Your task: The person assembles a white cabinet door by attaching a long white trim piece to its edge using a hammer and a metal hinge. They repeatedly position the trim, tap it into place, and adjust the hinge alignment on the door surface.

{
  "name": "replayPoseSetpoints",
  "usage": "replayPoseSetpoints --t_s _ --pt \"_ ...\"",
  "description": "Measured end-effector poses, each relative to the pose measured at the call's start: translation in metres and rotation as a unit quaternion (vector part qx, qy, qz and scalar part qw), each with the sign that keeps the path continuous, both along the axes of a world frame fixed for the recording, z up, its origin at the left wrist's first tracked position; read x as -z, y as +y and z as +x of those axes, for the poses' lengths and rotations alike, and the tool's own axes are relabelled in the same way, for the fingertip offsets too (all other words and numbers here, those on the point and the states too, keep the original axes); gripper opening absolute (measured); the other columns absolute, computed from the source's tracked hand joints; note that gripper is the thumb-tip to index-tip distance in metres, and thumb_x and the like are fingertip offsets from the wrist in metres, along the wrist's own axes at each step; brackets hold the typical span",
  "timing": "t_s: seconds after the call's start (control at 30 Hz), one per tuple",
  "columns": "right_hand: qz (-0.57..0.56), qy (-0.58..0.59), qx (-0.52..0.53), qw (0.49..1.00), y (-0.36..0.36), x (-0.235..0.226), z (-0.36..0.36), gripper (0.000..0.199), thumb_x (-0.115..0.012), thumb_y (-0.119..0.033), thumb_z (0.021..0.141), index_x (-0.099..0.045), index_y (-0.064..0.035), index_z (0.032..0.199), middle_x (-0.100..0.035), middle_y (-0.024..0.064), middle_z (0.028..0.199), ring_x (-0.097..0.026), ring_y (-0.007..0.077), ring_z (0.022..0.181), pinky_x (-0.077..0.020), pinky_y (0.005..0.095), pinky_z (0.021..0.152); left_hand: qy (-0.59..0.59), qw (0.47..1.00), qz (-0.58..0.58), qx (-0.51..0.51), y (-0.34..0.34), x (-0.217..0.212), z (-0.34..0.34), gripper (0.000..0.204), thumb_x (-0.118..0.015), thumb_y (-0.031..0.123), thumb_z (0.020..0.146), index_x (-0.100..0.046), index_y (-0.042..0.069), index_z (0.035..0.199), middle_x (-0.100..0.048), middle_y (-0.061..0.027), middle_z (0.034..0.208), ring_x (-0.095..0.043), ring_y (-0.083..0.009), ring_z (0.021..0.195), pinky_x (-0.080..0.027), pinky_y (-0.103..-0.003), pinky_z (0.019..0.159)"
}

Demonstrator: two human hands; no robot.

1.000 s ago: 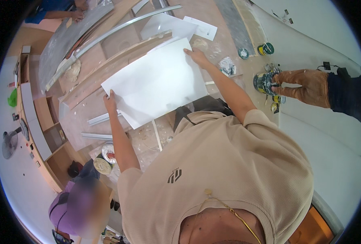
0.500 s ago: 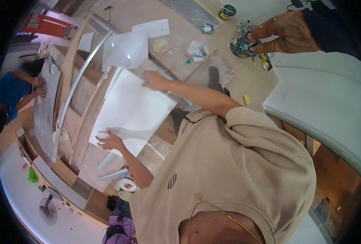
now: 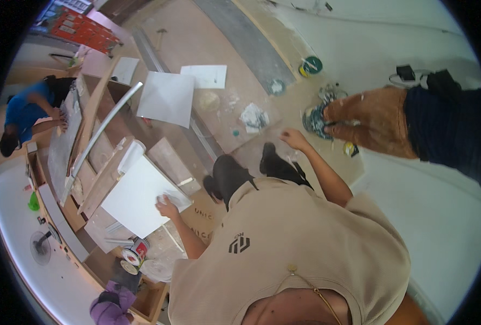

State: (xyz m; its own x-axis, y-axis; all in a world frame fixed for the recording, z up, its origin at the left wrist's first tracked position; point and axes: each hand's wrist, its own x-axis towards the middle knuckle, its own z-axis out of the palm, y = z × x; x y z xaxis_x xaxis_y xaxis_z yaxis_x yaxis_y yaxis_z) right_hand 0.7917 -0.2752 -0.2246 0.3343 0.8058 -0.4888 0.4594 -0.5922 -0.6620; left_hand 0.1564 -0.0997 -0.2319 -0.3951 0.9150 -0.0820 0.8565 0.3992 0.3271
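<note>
A glossy white sheet lies tilted on wooden boards in front of me, to the left. My left hand rests on it near its closest edge, fingers apart and touching the surface. Beside those fingers is a pale grey patch; I cannot tell whether it is a reflection or a thin cloth. My right hand hangs in the air away from the sheet, above the floor near my shoes, its fingers loosely apart and nothing seen in them. A rolled white piece lies at the sheet's far edge.
Another white sheet lies farther off. A curved metal strip runs along the boards. Paint cans stand near my left arm. A person in blue works at the left; another in brown trousers stands right, beside buckets.
My right hand has let go of the sheet's far edge and swung right. My left hand has shifted along the sheet toward its right side. My view has turned and moved.
</note>
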Motion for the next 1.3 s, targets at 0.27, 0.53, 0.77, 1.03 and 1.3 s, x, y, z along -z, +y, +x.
replayPoseSetpoints --t_s 0.27,0.53,0.77,1.03,1.3 --pt "-0.028 0.124 0.122 0.984 0.034 -0.038 0.146 0.029 -0.070 -0.023 0.095 -0.070 0.0024 0.109 -0.070 0.0077 0.085 -0.067 0.0160 0.075 -0.0543 0.0312 0.071 -0.015 0.989 -0.033 -0.147 0.002 -0.012 0.075 0.074 -0.061 0.050 0.098 -0.037 0.011 0.156 -0.029 -0.0301 0.158 -0.037 -0.0480 0.141 -0.030 -0.059 0.116" --pt "-0.039 0.240 0.029 0.970 0.188 -0.034 0.232 0.032 -0.064 -0.025 0.100 -0.065 -0.0045 0.125 -0.069 0.0034 0.098 -0.066 0.0141 0.090 -0.0525 0.0292 0.078 -0.060 0.995 0.037 0.077 0.014 -0.036 0.311 0.032 -0.067 0.015 0.090 -0.056 -0.001 0.114 -0.055 -0.0222 0.111 -0.053 -0.0424 0.111 -0.040 -0.053 0.094" --pt "-0.017 0.136 0.134 0.981 0.367 -0.026 0.356 0.031 -0.064 -0.026 0.101 -0.065 -0.0026 0.121 -0.070 0.0038 0.097 -0.065 0.0134 0.084 -0.0521 0.0291 0.074 -0.401 0.831 -0.386 0.003 0.193 0.089 0.434 0.035 -0.062 0.027 0.093 -0.061 0.008 0.122 -0.064 -0.0089 0.107 -0.061 -0.0278 0.105 -0.050 -0.046 0.087" --pt "-0.220 0.193 0.139 0.946 0.430 0.000 0.455 0.026 -0.065 -0.025 0.096 -0.068 -0.0034 0.110 -0.070 0.0075 0.097 -0.066 0.0199 0.080 -0.0530 0.0344 0.071 -0.602 0.747 -0.126 -0.253 0.501 0.032 0.508 0.032 -0.064 0.011 0.097 -0.060 0.011 0.128 -0.061 -0.0025 0.096 -0.057 -0.0134 0.087 -0.054 -0.033 0.078" --pt "-0.325 0.221 0.046 0.918 0.621 0.041 0.526 0.035 -0.064 -0.028 0.096 -0.063 -0.0070 0.124 -0.069 0.0083 0.107 -0.067 0.0265 0.092 -0.0570 0.0463 0.073 -0.715 0.657 -0.017 -0.238 0.807 -0.024 0.573 0.037 -0.067 0.012 0.098 -0.057 0.011 0.134 -0.060 -0.0019 0.099 -0.058 -0.0129 0.086 -0.056 -0.034 0.080"
